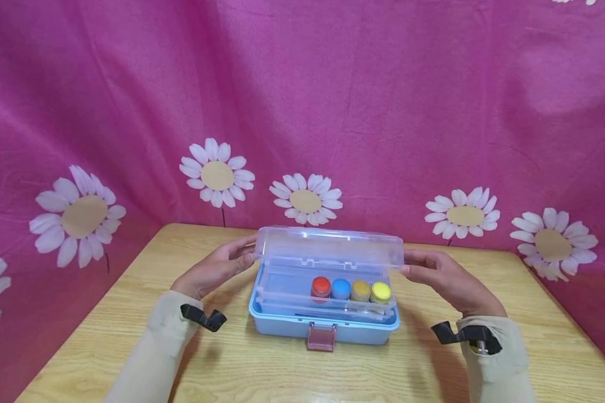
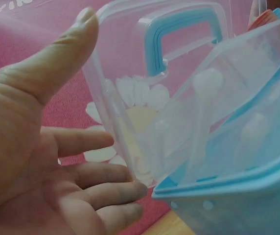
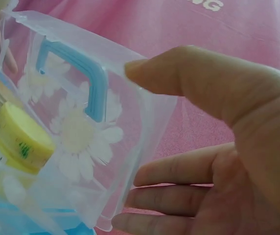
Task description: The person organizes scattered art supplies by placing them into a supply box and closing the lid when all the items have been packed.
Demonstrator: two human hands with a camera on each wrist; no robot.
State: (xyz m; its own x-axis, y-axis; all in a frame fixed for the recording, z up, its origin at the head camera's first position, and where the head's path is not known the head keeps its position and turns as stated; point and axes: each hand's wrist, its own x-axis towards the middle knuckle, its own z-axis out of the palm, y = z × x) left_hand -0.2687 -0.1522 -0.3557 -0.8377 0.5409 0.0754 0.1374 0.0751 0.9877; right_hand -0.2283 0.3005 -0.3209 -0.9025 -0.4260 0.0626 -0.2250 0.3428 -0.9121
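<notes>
A light blue box [image 1: 277, 326] stands on the table with its clear lid [image 1: 333, 243] raised and tilted back. My left hand [image 1: 219, 268] is at the lid's left end, its fingers extended and touching the edge. At the opposite end is my right hand [image 1: 451, 280], with its thumb against the lid's corner and straight fingers along the side. In the clear upper tray [image 1: 287, 285] sit several paint jars: a red jar [image 1: 320, 286], a blue jar [image 1: 340, 288], an ochre jar [image 1: 360, 290] and a yellow jar [image 3: 22, 137]. A blue handle [image 2: 154, 46] shows through the lid.
A pinkish latch [image 1: 321, 337] hangs at the box's front. The wooden table [image 1: 262, 372] meets a magenta cloth [image 1: 358, 112] with printed daisies behind and at the sides. Each sleeved wrist carries a black bracket [image 1: 201, 317].
</notes>
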